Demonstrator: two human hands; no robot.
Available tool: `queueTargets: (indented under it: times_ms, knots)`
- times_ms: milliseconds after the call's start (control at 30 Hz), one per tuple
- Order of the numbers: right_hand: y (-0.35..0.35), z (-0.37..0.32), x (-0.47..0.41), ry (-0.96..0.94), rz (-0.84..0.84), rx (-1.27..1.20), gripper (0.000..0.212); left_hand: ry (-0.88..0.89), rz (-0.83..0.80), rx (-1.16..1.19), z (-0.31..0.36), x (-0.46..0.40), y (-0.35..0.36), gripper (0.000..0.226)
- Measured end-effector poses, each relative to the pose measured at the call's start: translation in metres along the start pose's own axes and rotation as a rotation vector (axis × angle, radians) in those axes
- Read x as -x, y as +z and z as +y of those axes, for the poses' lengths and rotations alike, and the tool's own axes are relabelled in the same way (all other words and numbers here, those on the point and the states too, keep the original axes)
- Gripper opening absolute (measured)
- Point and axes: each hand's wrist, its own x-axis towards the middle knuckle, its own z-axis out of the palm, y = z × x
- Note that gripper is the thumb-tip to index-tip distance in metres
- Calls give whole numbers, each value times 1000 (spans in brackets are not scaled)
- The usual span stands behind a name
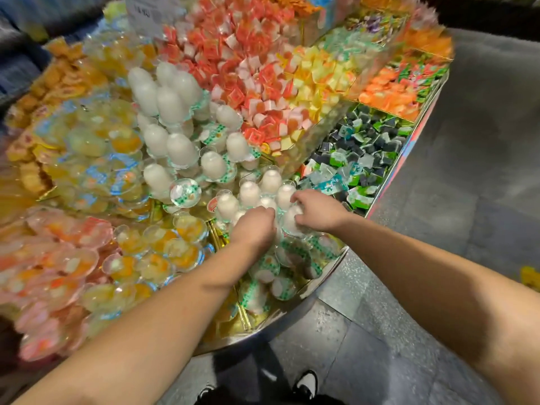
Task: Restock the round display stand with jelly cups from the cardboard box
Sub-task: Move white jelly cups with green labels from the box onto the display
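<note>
White jelly cups [172, 106] with green-and-white lids stand stacked in a wedge of the round display stand [318, 276]. Both my hands reach into the lower end of that wedge. My right hand [317, 210] curls its fingers round one white jelly cup [290, 220] lying near the stand's rim. My left hand [255, 229] sits just left of it, fingers bent down among the white cups; what it holds is hidden under the knuckles. The cardboard box is out of view.
Yellow and orange fruit jelly cups [163, 244] fill the wedge on the left, pink ones [58, 258] lower left. Small red, yellow and dark square jellies [365, 147] lie in bins on the right. Grey tiled floor [467, 200] lies around the stand; my shoes [306, 384] show below.
</note>
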Motion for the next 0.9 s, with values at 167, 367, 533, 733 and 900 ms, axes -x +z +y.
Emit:
queueTargets:
  times_ms: [167,367,533,733,900]
  knots:
    - [6,2,-13,-22,7,-32,49,-31,-20,-89,1,-3,9,21]
    - [18,4,-19,-25,-26,-40,56,-18,39,-83,-3,12,18,15]
    - [20,5,-13,-21,0,-77,55,-50,4,-64,-1,18,12,24]
    - [4,-3,10,-14,91,-25,64,-15,11,54,-19,47,-9,36]
    - [-20,-62,30,-73,238,34,47,-111,150,328,-75,103,-50,33]
